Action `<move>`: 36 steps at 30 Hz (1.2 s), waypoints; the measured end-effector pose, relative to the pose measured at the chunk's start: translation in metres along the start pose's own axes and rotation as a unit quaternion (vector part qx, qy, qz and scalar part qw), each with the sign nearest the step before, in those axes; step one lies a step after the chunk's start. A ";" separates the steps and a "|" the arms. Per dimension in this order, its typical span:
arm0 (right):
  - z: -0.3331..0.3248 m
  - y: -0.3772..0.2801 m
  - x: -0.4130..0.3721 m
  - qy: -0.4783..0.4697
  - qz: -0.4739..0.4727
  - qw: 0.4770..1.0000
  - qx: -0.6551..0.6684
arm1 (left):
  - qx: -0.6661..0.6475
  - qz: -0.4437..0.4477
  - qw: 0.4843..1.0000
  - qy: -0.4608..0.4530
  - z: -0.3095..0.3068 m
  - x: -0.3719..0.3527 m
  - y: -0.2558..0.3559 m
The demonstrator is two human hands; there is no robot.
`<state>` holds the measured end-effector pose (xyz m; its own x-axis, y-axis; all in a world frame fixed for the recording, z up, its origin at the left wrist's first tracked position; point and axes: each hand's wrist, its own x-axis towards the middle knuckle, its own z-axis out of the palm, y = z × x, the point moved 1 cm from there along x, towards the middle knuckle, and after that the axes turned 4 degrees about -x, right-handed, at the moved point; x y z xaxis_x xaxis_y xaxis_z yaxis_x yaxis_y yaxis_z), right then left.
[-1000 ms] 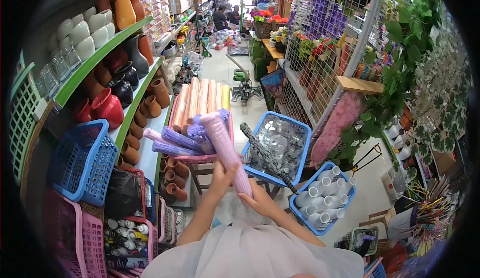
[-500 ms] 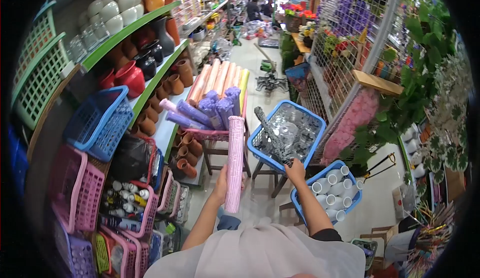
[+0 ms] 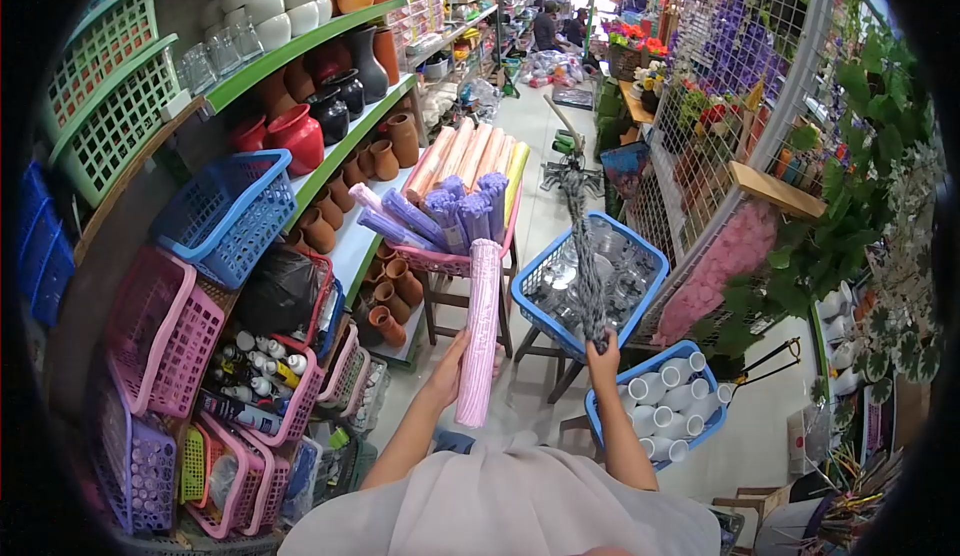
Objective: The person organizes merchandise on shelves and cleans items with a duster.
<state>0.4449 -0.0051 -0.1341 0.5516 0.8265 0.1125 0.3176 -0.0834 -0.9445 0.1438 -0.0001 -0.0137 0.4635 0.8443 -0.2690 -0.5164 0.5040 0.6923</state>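
Note:
My left hand (image 3: pixel 447 374) is closed around the lower part of a pink crepe paper roll (image 3: pixel 482 331), which stands almost upright before me. In my right hand (image 3: pixel 604 366) is the lower end of a long grey-and-black feather duster (image 3: pixel 584 256), slightly blurred and pointing up and away. It passes over a blue basket (image 3: pixel 520 291) holding clear plastic or glass pieces. Beyond the pink roll, a pink basket (image 3: pixel 435 264) on a stool holds purple rolls (image 3: pixel 478 218) and peach rolls (image 3: pixel 483 153).
Shelves with clay pots (image 3: pixel 318 228) and red vases (image 3: pixel 296 140) line the left, beside stacked plastic baskets (image 3: pixel 165 356). At right stand a wire mesh rack (image 3: pixel 700 146) with artificial flowers and a blue basket of white vases (image 3: pixel 682 396). People sit far down the aisle.
The duster has swung from leaning left to nearly upright, my right hand still around its lower end. The pink roll stays in my left hand. The view has shifted slightly left.

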 end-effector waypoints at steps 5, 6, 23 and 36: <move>-0.042 -0.024 -0.045 -0.043 0.029 0.994 0.098 | 0.005 -0.018 0.999 -0.028 0.007 0.021 -0.006; -0.049 -0.030 -0.050 -0.079 0.047 0.994 0.059 | 0.010 -0.025 0.999 -0.032 0.008 0.025 -0.007; -0.062 -0.083 -0.079 -0.078 -0.064 0.965 -0.244 | -0.104 -0.118 0.978 -0.139 -0.028 0.055 -0.039; -0.058 -0.081 -0.084 -0.089 -0.151 0.948 -0.266 | -0.024 -0.105 0.987 -0.117 -0.031 0.031 -0.022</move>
<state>0.4179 -0.1003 -0.0495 0.2488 0.9346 0.2543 0.8101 -0.0569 -0.5835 0.1476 0.0208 -0.0586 0.7145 0.6580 -0.2376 -0.4218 0.6762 0.6040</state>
